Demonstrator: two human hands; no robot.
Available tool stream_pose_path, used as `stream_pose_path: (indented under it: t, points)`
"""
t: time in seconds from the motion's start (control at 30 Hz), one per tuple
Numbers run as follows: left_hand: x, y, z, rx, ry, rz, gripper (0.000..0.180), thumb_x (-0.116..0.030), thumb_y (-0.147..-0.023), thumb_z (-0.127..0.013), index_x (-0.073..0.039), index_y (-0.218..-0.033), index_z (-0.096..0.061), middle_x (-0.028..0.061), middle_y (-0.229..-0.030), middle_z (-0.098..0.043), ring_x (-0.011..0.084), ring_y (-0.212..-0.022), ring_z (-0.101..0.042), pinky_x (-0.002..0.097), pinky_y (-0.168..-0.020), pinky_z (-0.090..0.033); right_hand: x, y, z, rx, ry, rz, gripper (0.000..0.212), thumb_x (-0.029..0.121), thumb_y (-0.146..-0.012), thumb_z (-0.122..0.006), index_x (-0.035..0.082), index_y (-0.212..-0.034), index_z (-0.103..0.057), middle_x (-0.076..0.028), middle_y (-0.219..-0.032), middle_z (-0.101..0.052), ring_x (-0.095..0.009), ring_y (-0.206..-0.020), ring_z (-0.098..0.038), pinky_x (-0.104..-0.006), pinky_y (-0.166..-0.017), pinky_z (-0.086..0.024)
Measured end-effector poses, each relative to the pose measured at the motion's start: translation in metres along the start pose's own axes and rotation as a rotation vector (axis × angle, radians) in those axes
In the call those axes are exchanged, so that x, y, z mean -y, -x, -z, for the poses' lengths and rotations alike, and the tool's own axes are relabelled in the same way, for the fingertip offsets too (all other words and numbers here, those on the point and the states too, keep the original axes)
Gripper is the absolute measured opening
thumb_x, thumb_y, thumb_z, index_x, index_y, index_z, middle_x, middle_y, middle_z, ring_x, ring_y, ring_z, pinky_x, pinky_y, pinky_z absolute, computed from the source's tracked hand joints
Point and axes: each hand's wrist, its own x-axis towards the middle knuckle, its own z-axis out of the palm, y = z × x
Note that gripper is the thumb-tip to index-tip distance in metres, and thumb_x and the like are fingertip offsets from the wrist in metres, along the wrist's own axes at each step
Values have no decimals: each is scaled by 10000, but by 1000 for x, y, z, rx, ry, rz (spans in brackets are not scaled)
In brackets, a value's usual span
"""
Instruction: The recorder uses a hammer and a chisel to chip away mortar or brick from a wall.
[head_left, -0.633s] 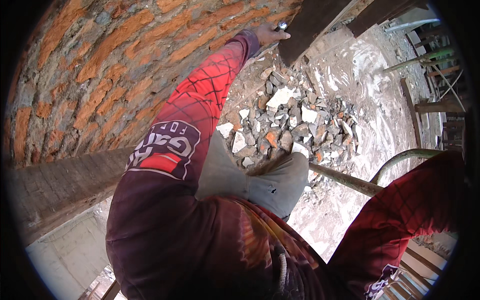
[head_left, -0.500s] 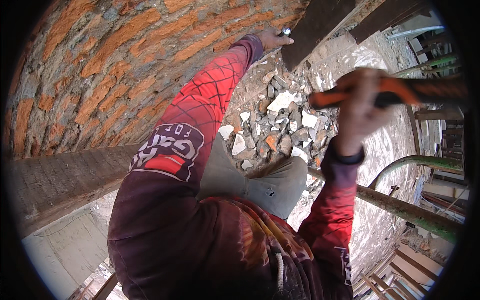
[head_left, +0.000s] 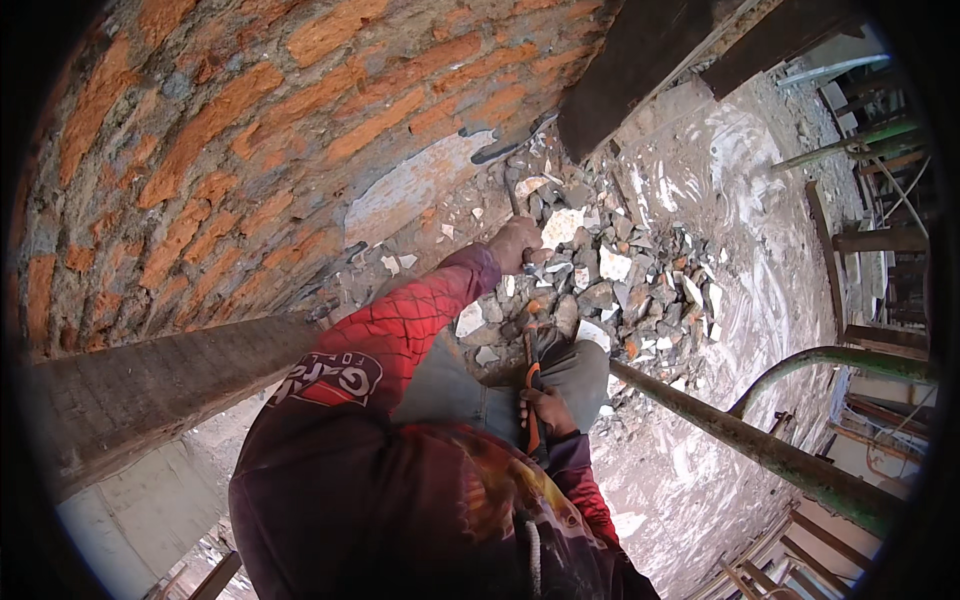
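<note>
My left hand (head_left: 515,245) is closed low over the rubble beside the brick wall. From its fist a thin dark rod, apparently a chisel (head_left: 514,196), sticks out toward the wall's foot. Close to my bent knee, my right hand (head_left: 548,411) grips a hammer (head_left: 533,375) by its orange and black handle. The hammer's head end points away from me over the rubble, and its shape is hard to make out. Broken stones, brick bits and white plaster pieces make up the rubble pile (head_left: 640,290) in front of my knees.
The rough brick wall (head_left: 230,150) rises on the left, with a smooth grey patch (head_left: 420,180) at its base. A dark timber post (head_left: 620,70) stands at the far end. A wooden beam (head_left: 160,370) lies at left; a green metal pipe (head_left: 760,440) crosses at right.
My left hand has come down from the wall by the timber post to over the rubble. My right hand has lowered the raised hammer and drawn it in beside my knee.
</note>
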Motion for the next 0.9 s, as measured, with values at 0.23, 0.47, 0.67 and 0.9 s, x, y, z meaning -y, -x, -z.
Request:
stream_pose_path:
  t: [0.23, 0.47, 0.67, 0.9]
  points:
    - [-43, -55, 8, -15, 148, 10, 431, -231, -910, -636, -23, -552, -515, 159, -540, -498, 343, -523, -534, 438, -518, -378, 30, 29, -1, 18, -83, 123, 144, 146, -885, -584, 8, -850, -564, -46, -693, -570, -139, -532, -562, -285, -451, -483]
    - [9, -141, 54, -298, 78, -6, 407, -215, -929, -613, -8, -588, -535, 160, -534, -477, 272, -481, -484, 400, -495, -362, 128, 153, -11, -157, 111, 794, 227, 151, -933, -617, -10, -1040, -495, -54, -701, -559, -106, -523, -546, -229, -471, -444]
    - [39, -145, 52, -233, -25, 80, 398, -313, -931, -591, -20, -663, -624, 208, -603, -551, 379, -578, -571, 425, -552, -436, 156, 194, -22, -167, -76, 1204, 273, 96, -882, -651, -10, -1053, -466, -95, -681, -538, -144, -530, -526, -280, -460, -471]
    - [36, -189, 88, -168, 150, 552, 596, -589, -872, -607, -23, -684, -611, 97, -587, -566, 228, -581, -564, 389, -594, -444, 243, 258, -21, -367, 134, 1927, 203, 95, -988, -445, -15, -1152, -491, -52, -683, -429, -108, -514, -409, -263, -444, -398]
